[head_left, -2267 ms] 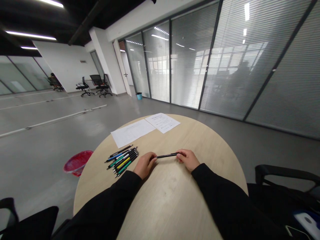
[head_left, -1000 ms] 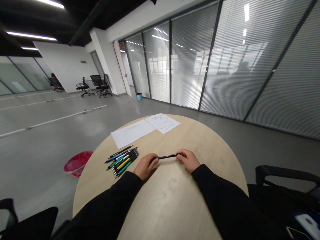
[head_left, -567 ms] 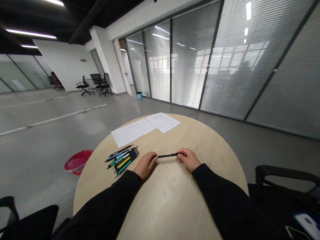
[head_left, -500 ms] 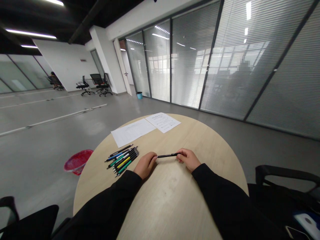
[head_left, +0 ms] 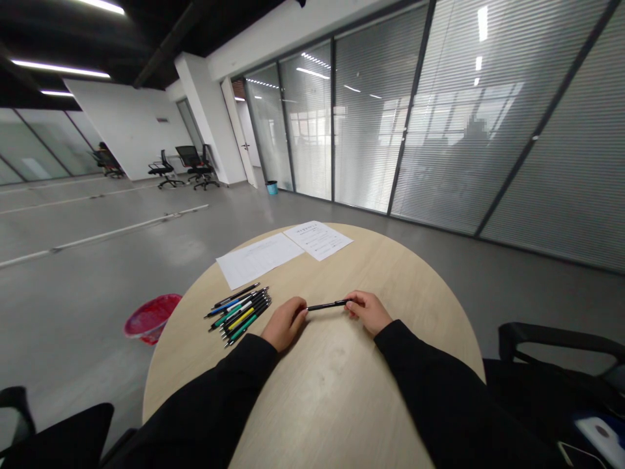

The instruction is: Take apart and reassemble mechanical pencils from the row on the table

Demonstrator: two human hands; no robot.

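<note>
Over the middle of the round, pale wood tabletop (head_left: 332,391), seen from the head camera, a slim black pen (head_left: 327,305) lies nearly level between the person's two hands. Its left end meets the fingertips of the left hand (head_left: 284,324), and its right end sits against the fingers of the right hand (head_left: 368,312). Each grip is nearly closed, with the fingers curled and holding only that pen by its end. Whether the pen also touches the wood cannot be told from this angle. Black sleeves (head_left: 434,384) cover both forearms, which rest toward the near edge of the table.

Just beside the left hand lies a tight group of pens (head_left: 239,314), all angled the same way, with black, blue, green and yellow barrels. Neither hand touches this group. Beyond it, toward the far edge, two white paper sheets (head_left: 258,259) lie side by side, the right one (head_left: 318,240) printed with text.

Past the table, a red plastic bin (head_left: 151,318) stands on the grey floor (head_left: 97,260) at the left. Black chair armrests (head_left: 537,335) show at the lower right, and a white device (head_left: 603,433) sits beside them at the frame's corner. Far off, black office chairs (head_left: 195,164) stand by a white pillar (head_left: 209,117), and glass partitions with slatted blinds (head_left: 371,124) run along the right.
</note>
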